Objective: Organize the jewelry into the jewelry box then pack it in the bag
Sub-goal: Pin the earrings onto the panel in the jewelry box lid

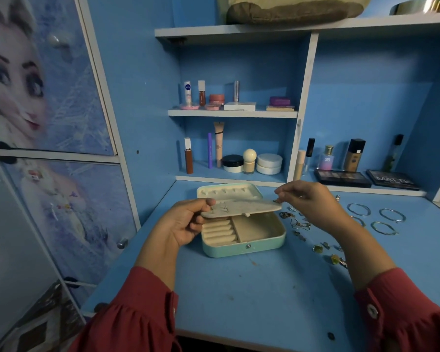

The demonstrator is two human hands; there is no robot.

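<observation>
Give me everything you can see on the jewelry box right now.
The jewelry box is a mint-green rounded case sitting open on the blue desk, lid back. Cream lining: ring rolls at left, a bare compartment at right, a snap on the front wall. The left hand holds its inner earring flap raised level, a few studs pinned on it. The right hand pinches a small piece at the flap's right edge.

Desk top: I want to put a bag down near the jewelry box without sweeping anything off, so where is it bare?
Bare: the desk in front of the jewelry box, between the sleeves. Crowded: right of the box, with loose earrings, rings and bangles.
</observation>
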